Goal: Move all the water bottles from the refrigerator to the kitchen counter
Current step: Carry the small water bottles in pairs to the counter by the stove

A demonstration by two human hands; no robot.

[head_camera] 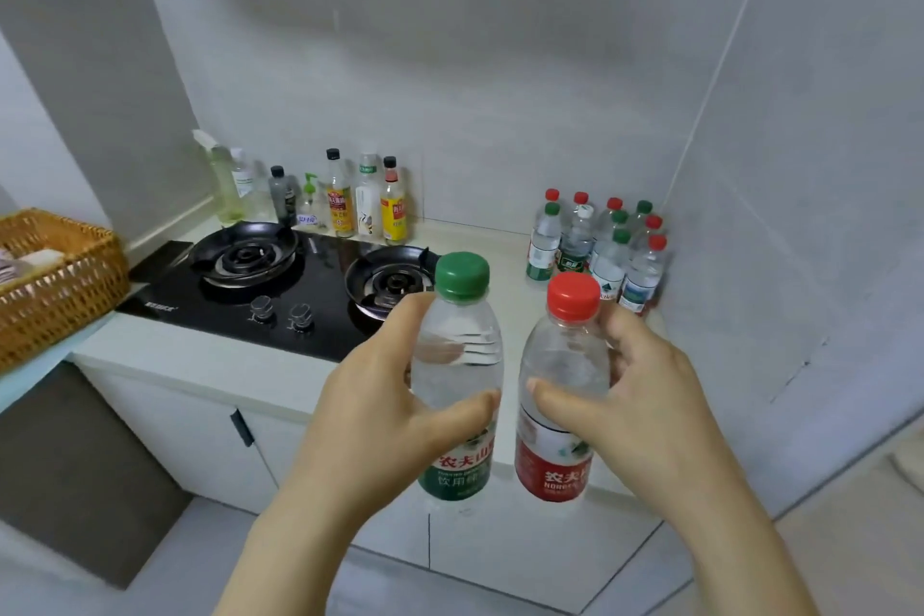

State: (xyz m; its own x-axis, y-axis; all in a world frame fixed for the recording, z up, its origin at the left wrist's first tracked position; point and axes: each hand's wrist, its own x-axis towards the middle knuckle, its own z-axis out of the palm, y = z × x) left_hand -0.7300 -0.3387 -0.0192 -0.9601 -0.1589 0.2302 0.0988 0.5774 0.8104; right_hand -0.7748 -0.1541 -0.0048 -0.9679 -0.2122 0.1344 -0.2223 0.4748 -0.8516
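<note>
Bottles in hand: the left hand (380, 395) grips a green-capped water bottle (460, 380), the right hand (645, 395) a red-capped one (562, 390), fingers curled round each, both upright above the kitchen counter (210, 355). A cluster of bottles (597, 250) already stands in the corner beside the stove (280, 280). The refrigerator is out of view, so what remains is unknown.

basket (60, 285) cut by L edge, we can't ID contents | condiment bottles (340, 203): labels too blurry, we can't read | corner water bottles (600, 245) overlap, back ones partly hidden, no sure count
</note>
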